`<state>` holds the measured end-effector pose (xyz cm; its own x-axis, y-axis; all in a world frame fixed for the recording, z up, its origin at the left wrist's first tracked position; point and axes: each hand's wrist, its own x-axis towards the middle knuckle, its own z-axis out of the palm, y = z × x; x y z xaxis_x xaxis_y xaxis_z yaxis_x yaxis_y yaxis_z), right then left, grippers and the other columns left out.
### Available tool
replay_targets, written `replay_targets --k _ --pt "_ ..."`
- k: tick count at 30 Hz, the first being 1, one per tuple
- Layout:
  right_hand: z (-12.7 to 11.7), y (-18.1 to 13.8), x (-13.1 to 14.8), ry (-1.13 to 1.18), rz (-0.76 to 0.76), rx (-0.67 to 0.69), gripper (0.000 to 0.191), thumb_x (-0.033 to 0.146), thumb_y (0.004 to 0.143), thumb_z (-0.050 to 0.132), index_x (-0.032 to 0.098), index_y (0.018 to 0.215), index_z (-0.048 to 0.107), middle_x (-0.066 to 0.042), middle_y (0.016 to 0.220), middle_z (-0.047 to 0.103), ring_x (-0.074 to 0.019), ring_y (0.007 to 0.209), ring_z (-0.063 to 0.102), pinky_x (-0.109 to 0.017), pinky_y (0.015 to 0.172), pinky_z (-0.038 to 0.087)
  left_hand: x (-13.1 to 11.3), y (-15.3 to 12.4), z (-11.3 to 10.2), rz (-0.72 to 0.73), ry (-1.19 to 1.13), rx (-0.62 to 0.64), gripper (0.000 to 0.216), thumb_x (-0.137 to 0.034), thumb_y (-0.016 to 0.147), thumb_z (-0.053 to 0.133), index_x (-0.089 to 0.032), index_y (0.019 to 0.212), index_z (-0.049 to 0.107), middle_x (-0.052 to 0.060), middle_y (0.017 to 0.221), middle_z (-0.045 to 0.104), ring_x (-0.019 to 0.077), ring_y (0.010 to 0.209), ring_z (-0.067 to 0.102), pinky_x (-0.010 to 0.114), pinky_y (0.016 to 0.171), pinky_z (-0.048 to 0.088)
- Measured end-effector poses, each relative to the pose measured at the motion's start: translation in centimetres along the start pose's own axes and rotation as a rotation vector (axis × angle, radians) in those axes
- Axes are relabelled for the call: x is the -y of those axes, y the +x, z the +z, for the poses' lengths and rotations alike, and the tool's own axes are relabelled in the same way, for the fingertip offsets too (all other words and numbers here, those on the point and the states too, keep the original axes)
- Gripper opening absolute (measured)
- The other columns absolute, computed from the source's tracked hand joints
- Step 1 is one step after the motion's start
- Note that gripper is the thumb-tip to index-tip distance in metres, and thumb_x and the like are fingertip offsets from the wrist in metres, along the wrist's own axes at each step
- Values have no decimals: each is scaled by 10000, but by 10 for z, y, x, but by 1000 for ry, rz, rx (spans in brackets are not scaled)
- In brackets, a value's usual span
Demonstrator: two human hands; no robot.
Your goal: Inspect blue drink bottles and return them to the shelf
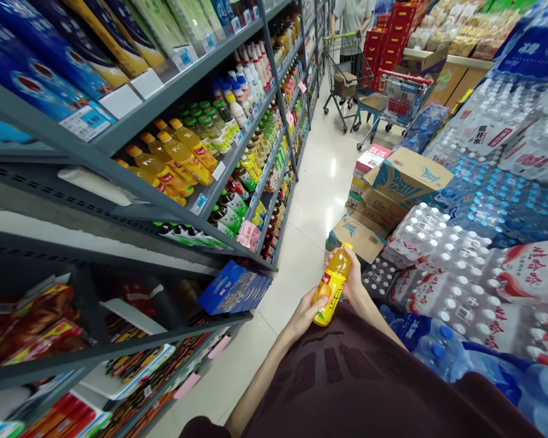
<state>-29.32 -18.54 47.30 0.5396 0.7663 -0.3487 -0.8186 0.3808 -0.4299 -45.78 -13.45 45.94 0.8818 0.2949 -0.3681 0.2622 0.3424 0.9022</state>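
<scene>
- The person in the dark shirt (347,371) has a plastic drink bottle (332,286) in both hands, out in front of the body, above the aisle floor (296,240).
- It's a clear bottle filled with amber-orange liquid, topped by a bright yellow cap; the neck tapers and shows the drink through bare plastic.
- Around the body runs a yellow label with a small red patch, large dark characters and pictured orange fruit, with a touch of green low down.
- The long axis runs away from the person's body and slightly toward their right: cap at the far end, base nearest the shirt. How steeply it tilts I can't tell.
- The label's printed front is turned up toward the person.
- The left hand (305,313) grips the lower part, thumb laid across the label.
- The right hand (355,278) is wrapped round the upper part, its fingertips showing on the far side, just below the cap.
</scene>
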Motion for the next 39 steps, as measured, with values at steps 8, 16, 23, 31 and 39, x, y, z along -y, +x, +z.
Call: replay_targets --k 8,16,23,31,39 --pt "3 -1 -3 44 3 0 287 473 814 701 205 728 647 13 673 657 -154 581 627 -294 575 560 -3 -5 -2 7 -28 -17 513 -511 885 652 -138 1234 601 102 1148 680 266 1053 622 326 878 465" --pt "3 4 -7 55 39 30 281 471 807 702 210 726 637 17 681 659 -152 591 629 -296 579 554 2 -4 -8 4 -162 -5 522 -517 897 609 -126 1243 594 120 1091 715 271 909 694 356 826 506" --pt "9 10 -8 -1 57 39 299 488 815 701 198 761 650 10 712 672 -154 640 655 -286 623 564 0 -6 -10 78 -34 -79 544 -559 909 571 -112 1216 612 129 1080 721 272 921 689 351 815 518" --pt "7 22 -16 -251 -41 -110 290 315 696 848 199 879 656 -8 863 726 -171 734 695 -289 648 576 -2 -4 -14 153 356 -405 529 -452 769 750 -141 1174 609 99 1058 707 250 976 660 342 872 507" --pt "2 24 -13 -89 24 -168 213 252 681 790 214 800 617 37 722 697 -147 637 670 -258 571 551 5 6 -16 129 55 -382 425 -498 815 708 -178 1088 645 33 944 654 197 880 607 282 792 469"
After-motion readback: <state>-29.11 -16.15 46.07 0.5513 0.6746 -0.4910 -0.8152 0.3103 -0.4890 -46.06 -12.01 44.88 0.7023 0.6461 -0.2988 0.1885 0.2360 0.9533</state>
